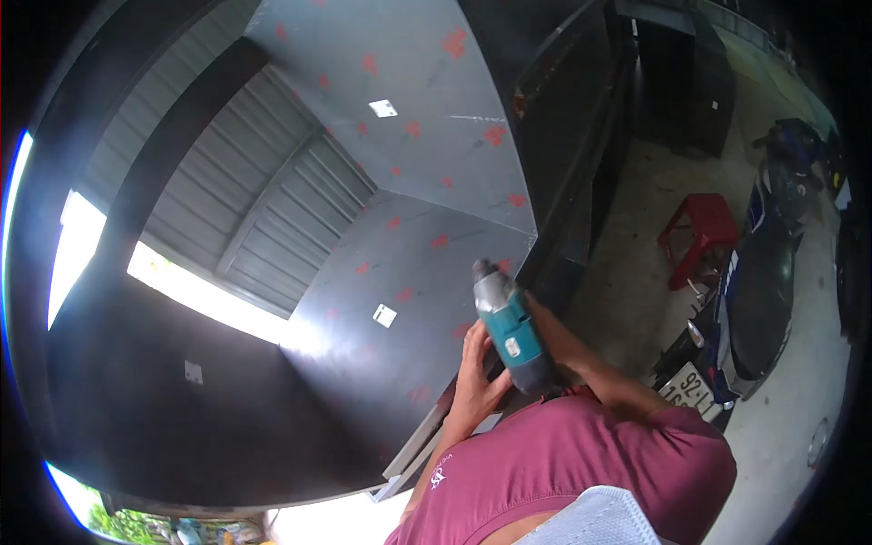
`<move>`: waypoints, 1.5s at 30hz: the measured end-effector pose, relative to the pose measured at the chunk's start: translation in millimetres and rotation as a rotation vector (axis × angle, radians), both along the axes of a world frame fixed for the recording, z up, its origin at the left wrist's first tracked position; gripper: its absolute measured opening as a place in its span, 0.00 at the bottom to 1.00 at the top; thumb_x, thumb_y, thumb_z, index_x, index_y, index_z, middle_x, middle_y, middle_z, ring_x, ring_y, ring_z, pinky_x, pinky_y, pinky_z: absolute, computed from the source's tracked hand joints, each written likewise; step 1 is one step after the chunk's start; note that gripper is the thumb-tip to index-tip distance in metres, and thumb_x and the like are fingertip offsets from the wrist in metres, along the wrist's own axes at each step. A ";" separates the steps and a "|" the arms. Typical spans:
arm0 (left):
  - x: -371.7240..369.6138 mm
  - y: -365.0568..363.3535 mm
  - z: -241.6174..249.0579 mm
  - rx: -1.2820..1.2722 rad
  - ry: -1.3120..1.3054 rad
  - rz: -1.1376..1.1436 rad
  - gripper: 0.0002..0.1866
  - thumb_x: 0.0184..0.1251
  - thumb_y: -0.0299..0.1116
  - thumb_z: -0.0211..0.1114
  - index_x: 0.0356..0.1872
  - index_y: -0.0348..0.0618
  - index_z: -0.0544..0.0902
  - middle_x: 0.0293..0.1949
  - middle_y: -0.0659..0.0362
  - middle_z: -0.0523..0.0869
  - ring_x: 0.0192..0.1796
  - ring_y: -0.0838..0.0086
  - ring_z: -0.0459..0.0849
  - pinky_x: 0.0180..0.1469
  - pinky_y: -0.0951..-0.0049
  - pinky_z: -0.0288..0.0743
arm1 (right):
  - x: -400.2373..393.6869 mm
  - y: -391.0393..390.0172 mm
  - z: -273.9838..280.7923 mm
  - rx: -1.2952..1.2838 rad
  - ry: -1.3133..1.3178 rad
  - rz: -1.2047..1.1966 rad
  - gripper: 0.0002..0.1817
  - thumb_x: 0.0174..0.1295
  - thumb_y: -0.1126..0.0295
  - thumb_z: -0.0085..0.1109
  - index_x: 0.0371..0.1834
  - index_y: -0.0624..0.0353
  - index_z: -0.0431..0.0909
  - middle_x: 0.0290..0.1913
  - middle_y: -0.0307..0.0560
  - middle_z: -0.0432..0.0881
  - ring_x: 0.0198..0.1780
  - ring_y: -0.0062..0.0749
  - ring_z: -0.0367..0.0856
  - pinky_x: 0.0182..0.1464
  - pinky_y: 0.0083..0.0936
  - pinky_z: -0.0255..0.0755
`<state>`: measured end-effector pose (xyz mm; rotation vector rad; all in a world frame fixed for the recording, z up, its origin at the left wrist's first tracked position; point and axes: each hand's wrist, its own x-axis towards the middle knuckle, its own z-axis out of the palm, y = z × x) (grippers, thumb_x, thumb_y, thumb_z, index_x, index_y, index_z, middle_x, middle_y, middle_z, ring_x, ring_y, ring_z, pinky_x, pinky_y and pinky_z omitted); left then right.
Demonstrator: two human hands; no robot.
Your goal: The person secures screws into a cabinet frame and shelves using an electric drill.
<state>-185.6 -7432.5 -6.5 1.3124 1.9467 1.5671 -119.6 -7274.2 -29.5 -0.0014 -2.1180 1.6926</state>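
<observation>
A teal and grey power drill [510, 329] sits just right of the picture's centre, its nose pointing toward 11 o'clock at the right edge of a large dark glossy panel [227, 400]; the panel mirrors a corrugated metal roof and a strip of bright sky, and carries scattered red marks and small white stickers. The right hand [545, 341] is behind the drill body, closed round its grip; the fingers are mostly hidden by the tool, so how tightly it is wrapped cannot be told; its forearm runs toward 4 o'clock into a maroon shirt sleeve [581, 454]. The left hand [477, 372] lies at 7 o'clock from the drill, fingers spread and loosely bent, resting against the panel's edge just beside the drill's lower body; whether it touches the drill cannot be told. A pale metal strip [413, 459] runs along the panel's lower right edge, toward 7 o'clock from the left hand. At 2 o'clock from the drill, well apart, a red plastic stool [698, 238] stands on the concrete floor [636, 272]; at 3 o'clock a dark blue motorbike [758, 282] is parked, its white number plate [688, 389] near the right elbow.
</observation>
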 end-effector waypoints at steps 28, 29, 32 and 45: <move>-55.0 63.1 -143.4 -0.456 0.635 0.833 0.31 0.51 0.45 0.68 0.55 0.43 0.71 0.61 0.52 0.67 0.67 0.51 0.56 0.65 0.47 0.50 | -70.5 172.9 47.6 -0.626 0.242 0.232 0.28 0.47 0.69 0.65 0.50 0.59 0.62 0.27 0.40 0.71 0.24 0.22 0.71 0.29 0.21 0.67; -54.9 63.4 -143.7 -0.459 0.631 0.835 0.31 0.51 0.45 0.68 0.55 0.43 0.71 0.61 0.52 0.67 0.67 0.51 0.56 0.65 0.47 0.50 | -70.9 173.8 49.0 -0.649 0.250 0.267 0.27 0.47 0.70 0.64 0.50 0.58 0.63 0.28 0.39 0.72 0.24 0.21 0.71 0.30 0.21 0.68; -55.7 64.3 -144.2 -0.470 0.643 0.842 0.30 0.51 0.46 0.68 0.54 0.43 0.71 0.60 0.52 0.68 0.67 0.52 0.57 0.65 0.48 0.50 | -74.2 175.2 48.9 -0.695 0.268 0.314 0.26 0.48 0.71 0.63 0.50 0.57 0.64 0.28 0.39 0.72 0.25 0.21 0.71 0.30 0.21 0.69; -56.8 65.2 -144.1 -0.455 0.658 0.852 0.28 0.51 0.45 0.68 0.53 0.44 0.72 0.58 0.54 0.71 0.65 0.54 0.61 0.64 0.49 0.52 | -81.4 183.3 48.0 -0.776 0.318 0.438 0.26 0.50 0.67 0.63 0.50 0.58 0.62 0.27 0.41 0.70 0.23 0.23 0.70 0.29 0.22 0.67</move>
